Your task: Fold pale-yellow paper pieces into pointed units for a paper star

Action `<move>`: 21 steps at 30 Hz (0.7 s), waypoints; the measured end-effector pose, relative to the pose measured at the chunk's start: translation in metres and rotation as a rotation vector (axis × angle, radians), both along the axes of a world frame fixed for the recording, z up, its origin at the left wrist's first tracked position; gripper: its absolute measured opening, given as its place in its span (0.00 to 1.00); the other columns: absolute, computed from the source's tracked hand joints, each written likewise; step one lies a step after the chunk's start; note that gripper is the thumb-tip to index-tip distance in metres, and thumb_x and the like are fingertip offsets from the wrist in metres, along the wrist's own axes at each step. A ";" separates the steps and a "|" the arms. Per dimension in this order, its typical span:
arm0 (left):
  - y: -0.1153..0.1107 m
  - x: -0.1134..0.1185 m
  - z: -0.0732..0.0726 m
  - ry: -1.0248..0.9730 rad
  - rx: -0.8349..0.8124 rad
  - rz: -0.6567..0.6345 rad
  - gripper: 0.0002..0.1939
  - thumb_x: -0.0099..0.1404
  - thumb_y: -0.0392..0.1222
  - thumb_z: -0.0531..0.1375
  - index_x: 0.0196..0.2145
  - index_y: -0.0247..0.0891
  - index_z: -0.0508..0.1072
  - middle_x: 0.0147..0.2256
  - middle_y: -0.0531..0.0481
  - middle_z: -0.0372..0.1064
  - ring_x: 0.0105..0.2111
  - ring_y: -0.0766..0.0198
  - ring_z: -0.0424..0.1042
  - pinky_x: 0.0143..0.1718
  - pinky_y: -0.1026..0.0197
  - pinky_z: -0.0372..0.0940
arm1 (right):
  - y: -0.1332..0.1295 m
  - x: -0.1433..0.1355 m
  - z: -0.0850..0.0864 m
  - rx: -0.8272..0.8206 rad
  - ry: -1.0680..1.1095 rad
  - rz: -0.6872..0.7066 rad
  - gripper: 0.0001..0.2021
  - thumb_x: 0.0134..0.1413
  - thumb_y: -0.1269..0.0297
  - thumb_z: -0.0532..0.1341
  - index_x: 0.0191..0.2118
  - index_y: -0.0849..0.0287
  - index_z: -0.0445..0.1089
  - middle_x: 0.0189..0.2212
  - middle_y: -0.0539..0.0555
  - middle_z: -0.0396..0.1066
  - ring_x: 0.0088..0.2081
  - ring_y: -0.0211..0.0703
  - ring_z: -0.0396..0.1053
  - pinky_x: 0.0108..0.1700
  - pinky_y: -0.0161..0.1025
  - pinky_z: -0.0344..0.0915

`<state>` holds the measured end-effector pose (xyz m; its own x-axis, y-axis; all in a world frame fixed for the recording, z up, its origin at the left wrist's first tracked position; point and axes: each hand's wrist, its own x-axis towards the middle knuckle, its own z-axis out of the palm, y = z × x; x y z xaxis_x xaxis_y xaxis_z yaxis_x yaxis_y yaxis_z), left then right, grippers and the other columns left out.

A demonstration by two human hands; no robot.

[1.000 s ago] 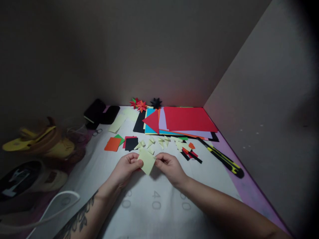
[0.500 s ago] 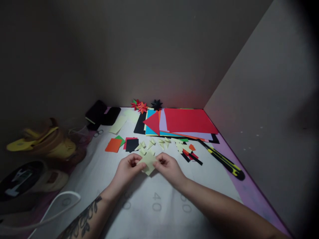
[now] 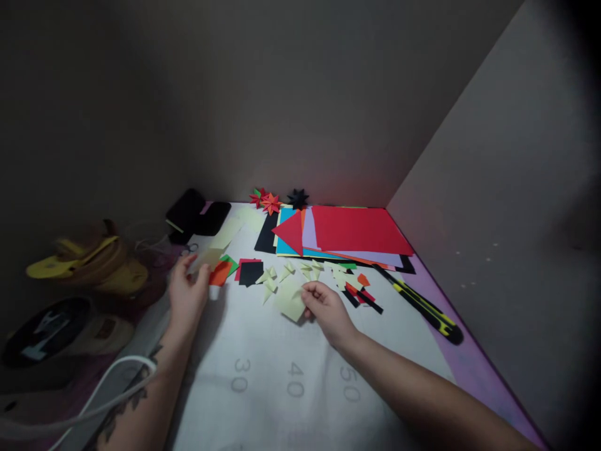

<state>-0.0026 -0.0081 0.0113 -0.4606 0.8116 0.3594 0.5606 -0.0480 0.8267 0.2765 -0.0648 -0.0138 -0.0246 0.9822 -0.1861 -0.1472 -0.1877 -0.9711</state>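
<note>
My right hand (image 3: 323, 307) pinches a pale yellow paper square (image 3: 288, 302) by its right edge, just above the mat. Off to the left, my left hand (image 3: 188, 282) has its thumb and fingers closed on another pale yellow paper piece (image 3: 207, 257), somewhat blurred. That piece hangs by an orange paper square (image 3: 220, 274), which overlaps a green one (image 3: 230, 265). Several small folded pale yellow pieces (image 3: 288, 270) lie beyond my right hand. A black paper square (image 3: 251, 274) sits on a red one between the hands.
A yellow and black utility knife (image 3: 422, 307) lies at the right, near paper scraps (image 3: 361, 294). Coloured sheets (image 3: 361, 228) are stacked at the back beside folded paper stars (image 3: 270, 203). Scissors (image 3: 190, 248), a yellow bag (image 3: 103, 263), a cap (image 3: 51, 332) and a white cable (image 3: 134, 359) occupy the left side.
My hands have moved apart. The left one has swung left toward the orange square with a pale yellow piece, while the right one keeps a pale yellow square near the middle.
</note>
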 end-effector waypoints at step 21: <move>-0.057 0.117 0.009 -0.937 -0.710 -0.740 0.20 0.52 0.43 0.67 0.41 0.31 0.72 0.23 0.55 0.68 0.19 0.72 0.62 0.20 0.70 0.56 | -0.023 0.038 0.007 0.665 -0.546 0.185 0.11 0.54 0.74 0.57 0.41 0.53 0.71 0.42 0.56 0.63 0.45 0.44 0.66 0.46 0.42 0.65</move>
<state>0.1140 -0.0647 0.0201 0.3146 0.8469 -0.4287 -0.1813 0.4969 0.8487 0.3146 -0.0881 -0.0070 -0.2688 0.8804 0.3906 0.3469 0.4668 -0.8135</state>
